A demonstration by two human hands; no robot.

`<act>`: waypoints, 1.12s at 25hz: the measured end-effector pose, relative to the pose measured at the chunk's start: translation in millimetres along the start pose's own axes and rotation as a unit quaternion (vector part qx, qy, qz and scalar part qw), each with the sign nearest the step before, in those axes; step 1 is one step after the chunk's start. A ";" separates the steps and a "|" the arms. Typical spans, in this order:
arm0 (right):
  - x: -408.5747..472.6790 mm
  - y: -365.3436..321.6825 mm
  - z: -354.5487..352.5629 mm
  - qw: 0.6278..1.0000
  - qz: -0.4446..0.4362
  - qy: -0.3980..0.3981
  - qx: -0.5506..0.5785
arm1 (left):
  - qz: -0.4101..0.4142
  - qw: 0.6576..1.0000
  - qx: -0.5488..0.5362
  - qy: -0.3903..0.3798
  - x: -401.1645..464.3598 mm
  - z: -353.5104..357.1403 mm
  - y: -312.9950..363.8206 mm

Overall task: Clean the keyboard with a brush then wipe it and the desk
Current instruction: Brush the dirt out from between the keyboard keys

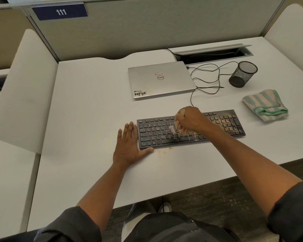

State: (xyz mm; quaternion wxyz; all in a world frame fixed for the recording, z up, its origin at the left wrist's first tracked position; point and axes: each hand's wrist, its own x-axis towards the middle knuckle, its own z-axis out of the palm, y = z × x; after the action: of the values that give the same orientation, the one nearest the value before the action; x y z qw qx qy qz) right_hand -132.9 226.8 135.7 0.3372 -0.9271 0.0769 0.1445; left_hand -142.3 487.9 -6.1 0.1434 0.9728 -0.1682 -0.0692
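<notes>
Keyboard (191,128): black, lies flat on the white desk (94,102), near the front edge, in front of the closed laptop (162,79). Brown crumbs (227,123) cover the right-hand keys and the number pad; the left-hand keys look mostly clean. A small patch of crumbs lies on the desk just in front of the keyboard's lower edge.

Right hand (191,119): positioned over the middle of the keyboard, fingers curled round the handle of the brush (175,127). The brush end points down and left, with its tip at the keys in the middle rows. The brush is partly hidden by the fingers and blurred, so its exact shape cannot be told.

Left hand (129,147): rests palm down on the desk, fingers straight and close together. The fingers lie along the left end of the keyboard, and the thumb lies along its front edge at the lower left corner.

Cloth (265,105): striped green and pale, folded, on the desk to the right of the keyboard and apart from it.

Cup (243,74): black mesh, tilted, behind the cloth. A thin black cable (205,81) loops between the laptop and the cup.
</notes>
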 end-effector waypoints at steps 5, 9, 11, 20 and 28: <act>4.9 -7.1 -4.2 0.998 0.031 -0.056 -0.012 | -0.002 1.000 0.008 -0.005 0.7 -0.9 -0.5; 5.3 -4.8 4.1 1.000 0.001 -0.002 -0.019 | -0.001 1.000 0.007 -0.003 0.8 -0.2 -0.2; 6.7 -4.2 4.9 0.998 0.022 -0.058 -0.031 | -0.001 1.000 0.007 -0.003 1.1 -0.2 -0.9; 3.8 -12.3 19.9 0.998 0.038 -0.042 -0.008 | -0.006 1.000 0.011 -0.010 0.8 -1.1 0.2; 17.2 -16.1 20.8 0.998 0.029 0.049 0.037 | -0.006 1.000 0.021 -0.017 0.7 -1.5 -0.7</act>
State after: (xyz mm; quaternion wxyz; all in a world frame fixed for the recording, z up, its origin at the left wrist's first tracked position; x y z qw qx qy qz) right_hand -117.3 251.7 124.7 0.3632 -0.9172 0.1255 0.1057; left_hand -141.1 488.7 -4.9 0.1197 0.9754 -0.1658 -0.0828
